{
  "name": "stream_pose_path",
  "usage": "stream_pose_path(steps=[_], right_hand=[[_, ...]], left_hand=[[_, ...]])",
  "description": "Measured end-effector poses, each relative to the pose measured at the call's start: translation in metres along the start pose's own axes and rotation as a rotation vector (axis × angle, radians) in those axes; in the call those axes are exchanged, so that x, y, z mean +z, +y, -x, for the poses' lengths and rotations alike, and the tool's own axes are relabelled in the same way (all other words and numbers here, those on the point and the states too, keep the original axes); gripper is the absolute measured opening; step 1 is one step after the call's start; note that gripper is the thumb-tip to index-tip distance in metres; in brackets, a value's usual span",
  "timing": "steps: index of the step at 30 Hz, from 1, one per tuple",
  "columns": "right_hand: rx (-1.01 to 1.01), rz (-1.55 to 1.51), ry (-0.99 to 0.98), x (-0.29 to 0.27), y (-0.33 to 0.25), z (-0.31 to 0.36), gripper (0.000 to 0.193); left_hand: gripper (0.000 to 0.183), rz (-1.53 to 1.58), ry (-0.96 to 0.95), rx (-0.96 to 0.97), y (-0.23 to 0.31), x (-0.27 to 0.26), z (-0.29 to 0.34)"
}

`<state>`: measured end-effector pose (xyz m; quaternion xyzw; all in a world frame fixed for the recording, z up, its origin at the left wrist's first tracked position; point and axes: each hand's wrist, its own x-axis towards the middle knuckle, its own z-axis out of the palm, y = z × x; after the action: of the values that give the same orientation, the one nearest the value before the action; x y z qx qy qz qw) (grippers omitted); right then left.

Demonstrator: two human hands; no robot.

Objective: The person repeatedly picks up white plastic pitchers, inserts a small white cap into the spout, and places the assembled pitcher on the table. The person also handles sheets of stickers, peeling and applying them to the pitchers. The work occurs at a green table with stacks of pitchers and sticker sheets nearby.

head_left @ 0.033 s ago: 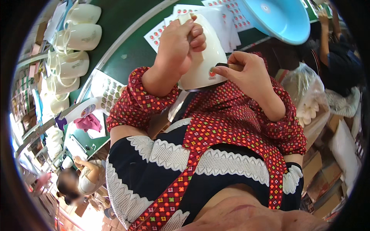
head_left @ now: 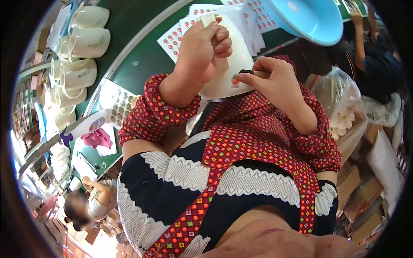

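Observation:
A glossy cream mug (head_left: 235, 51) lies tilted above my lap, its handle at the far side. My left hand (head_left: 195, 53) is closed around that handle, the fingers curled through it. A small round red decal (head_left: 235, 81) sits on the mug's wall near its wide end. My right hand (head_left: 277, 79) pinches a small tool (head_left: 247, 72) with a dark flat edge and what looks like a light wooden grip. The dark edge is right beside the decal, at the mug's surface; whether it touches cannot be made out.
Sheets of red decals (head_left: 170, 42) lie on the green table beyond the mug, beside a blue basin (head_left: 312, 19). Several cream mugs (head_left: 95, 43) line the left. A pink cloth (head_left: 97, 138) lies near another sheet. Clear plastic bag (head_left: 340, 92) at right; two people work nearby.
The surroundings have shifted slightly left in the picture. Both hands keep their grips, and the mug and tool stay nearly where they were.

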<state>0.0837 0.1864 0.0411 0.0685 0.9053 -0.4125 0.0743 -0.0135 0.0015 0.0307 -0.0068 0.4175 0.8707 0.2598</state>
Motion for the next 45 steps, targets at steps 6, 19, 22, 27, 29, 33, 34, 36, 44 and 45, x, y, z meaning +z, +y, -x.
stream_pose_path(steps=[6, 19, 22, 27, 29, 33, 34, 36, 44, 45], right_hand=[[-0.044, 0.064, 0.071, -0.003, 0.026, -0.010, 0.056], [-0.391, 0.380, 0.287, 0.009, 0.038, -0.021, 0.064], [-0.483, 0.436, 0.473, 0.011, 0.042, -0.030, 0.075], [-0.220, 0.298, 0.364, 0.014, 0.045, -0.034, 0.085], [-0.164, 0.208, 0.339, 0.019, 0.055, -0.031, 0.092], [-0.110, 0.092, 0.237, 0.026, 0.068, -0.009, 0.102], [-0.080, 0.007, 0.157, 0.020, 0.067, 0.002, 0.103], [-0.226, -0.059, 0.270, 0.035, 0.091, 0.012, 0.098], [0.180, -0.068, 0.969, -0.003, 0.248, 0.113, 0.019], [0.259, -0.066, 1.099, -0.007, 0.286, 0.131, 0.025]], left_hand=[[0.022, -0.051, -0.053, 0.029, -0.020, 0.019, -0.022], [0.015, -0.029, -0.084, 0.041, -0.027, 0.018, -0.031], [0.016, -0.010, -0.117, 0.020, -0.028, 0.015, -0.033], [0.016, 0.004, -0.099, 0.098, -0.038, 0.010, -0.037], [0.018, -0.011, -0.066, 0.136, -0.043, 0.017, -0.040], [0.023, -0.114, -0.042, 0.081, -0.055, -0.009, -0.060], [0.026, -0.108, -0.005, 0.015, -0.052, -0.018, -0.055], [0.026, -0.005, -0.068, -0.059, -0.038, -0.053, -0.058], [0.020, -0.117, -0.164, -0.092, -0.008, -0.066, -0.029], [0.022, -0.176, -0.155, -0.055, -0.010, -0.073, -0.031]])
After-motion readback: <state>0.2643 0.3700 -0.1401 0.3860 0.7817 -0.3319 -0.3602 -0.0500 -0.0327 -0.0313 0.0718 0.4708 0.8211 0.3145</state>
